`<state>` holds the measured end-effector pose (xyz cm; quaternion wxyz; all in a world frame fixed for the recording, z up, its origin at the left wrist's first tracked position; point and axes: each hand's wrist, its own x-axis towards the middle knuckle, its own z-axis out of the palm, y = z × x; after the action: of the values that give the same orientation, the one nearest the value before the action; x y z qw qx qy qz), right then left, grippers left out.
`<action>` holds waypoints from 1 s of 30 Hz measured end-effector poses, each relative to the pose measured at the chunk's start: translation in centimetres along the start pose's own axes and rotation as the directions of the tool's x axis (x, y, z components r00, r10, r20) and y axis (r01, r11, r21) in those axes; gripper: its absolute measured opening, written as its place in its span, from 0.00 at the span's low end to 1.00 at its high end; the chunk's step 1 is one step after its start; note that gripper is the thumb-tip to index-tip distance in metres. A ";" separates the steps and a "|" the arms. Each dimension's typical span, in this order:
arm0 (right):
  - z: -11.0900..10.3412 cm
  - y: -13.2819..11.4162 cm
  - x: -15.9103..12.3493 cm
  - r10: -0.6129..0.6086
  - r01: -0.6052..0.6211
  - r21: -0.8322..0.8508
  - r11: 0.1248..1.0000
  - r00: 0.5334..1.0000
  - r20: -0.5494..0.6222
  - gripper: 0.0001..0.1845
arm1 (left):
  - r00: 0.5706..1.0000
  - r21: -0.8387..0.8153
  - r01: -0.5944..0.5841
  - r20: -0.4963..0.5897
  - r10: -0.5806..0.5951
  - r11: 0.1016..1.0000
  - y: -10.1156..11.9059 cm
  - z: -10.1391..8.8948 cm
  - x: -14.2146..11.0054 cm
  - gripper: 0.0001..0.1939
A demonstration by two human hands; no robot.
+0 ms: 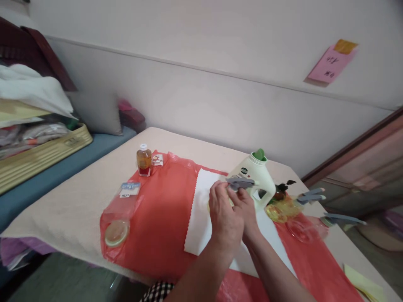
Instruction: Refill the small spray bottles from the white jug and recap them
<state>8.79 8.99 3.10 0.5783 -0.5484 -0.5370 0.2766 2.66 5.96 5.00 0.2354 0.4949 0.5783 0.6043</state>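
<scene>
Both my hands meet over a white cloth [201, 209] laid on a red plastic sheet [157, 226]. My left hand [224, 218] is closed, its fingers curled at a small grey clip-like object [239, 183]. My right hand [244, 206] lies just behind it, fingers pinched on the same grey object. A pale green jug [260, 178] with a green cap stands directly behind the hands, touching or nearly touching them.
A small amber bottle [144, 160] stands at the sheet's far left corner. A packet [129, 191] and a round lid [116, 233] lie at the left. Yellow clear items [281, 209] and grey clips [311, 195] sit at the right. A basket of laundry [40, 155] stands left.
</scene>
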 end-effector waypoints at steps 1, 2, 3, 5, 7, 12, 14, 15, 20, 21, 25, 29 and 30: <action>-1.5 0.4 0.6 0.053 -0.054 0.067 0.996 0.998 0.014 0.20 | 0.993 0.072 0.038 0.112 -0.046 0.997 -0.1 0.3 -0.3 0.30; -2.9 0.6 1.0 0.118 -0.117 0.176 0.977 0.993 0.008 0.19 | 0.970 0.139 0.050 0.230 -0.081 0.989 -0.2 0.6 -0.6 0.36; -4.3 0.7 1.1 0.168 -0.162 0.268 0.950 0.986 0.000 0.19 | 0.936 0.188 0.035 0.337 -0.098 0.981 -0.3 1.0 -0.9 0.41; -6.6 0.5 0.7 0.246 -0.223 0.434 0.873 0.969 0.004 0.18 | 0.868 0.245 -0.033 0.487 -0.094 0.969 -0.4 1.6 -1.6 0.47; -8.1 0.3 -0.1 0.267 -0.242 0.514 0.823 0.963 0.027 0.18 | 0.830 0.286 -0.099 0.552 -0.079 0.953 -0.2 1.9 -2.2 0.45; -11.4 0.2 -0.6 0.262 -0.335 0.610 0.719 0.942 0.208 0.17 | 0.669 0.051 0.121 0.734 -0.119 0.991 1.0 1.8 -2.9 0.32; -12.9 0.4 -0.6 0.246 -0.389 0.663 0.639 0.921 0.303 0.19 | 0.442 -0.126 0.452 0.892 -0.099 0.883 1.4 1.9 -3.1 0.28; -13.5 0.4 -0.6 0.232 -0.411 0.699 0.585 0.911 0.342 0.20 | 0.329 -0.160 0.614 0.942 -0.066 0.773 1.6 2.0 -3.4 0.26; -15.4 -0.8 -1.5 0.122 -0.461 0.821 0.336 0.886 0.448 0.20 | -0.099 0.066 0.960 0.989 0.110 0.273 1.9 2.9 -5.3 0.34; -15.7 -1.1 -1.6 0.105 -0.468 0.823 0.321 0.882 0.460 0.20 | -0.157 0.118 0.961 0.976 0.147 0.249 1.9 3.1 -5.7 0.37; -16.2 -1.7 -1.6 0.104 -0.451 0.810 0.374 0.889 0.447 0.19 | -0.055 0.033 0.924 0.997 0.048 0.382 1.5 3.0 -5.7 0.38; -15.6 -1.1 -0.8 0.165 -0.330 0.798 0.505 0.944 0.286 0.17 | 0.461 -0.139 0.666 0.849 -0.257 0.733 0.7 2.8 -4.1 0.28; -15.2 -0.9 -0.6 0.183 -0.290 0.786 0.546 0.957 0.226 0.15 | 0.611 -0.146 0.550 0.742 -0.277 0.822 0.5 2.8 -3.8 0.27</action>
<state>22.41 3.12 6.41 0.6891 -0.2729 -0.3046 0.5983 6.78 3.87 3.73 0.6553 0.4812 0.4261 0.3968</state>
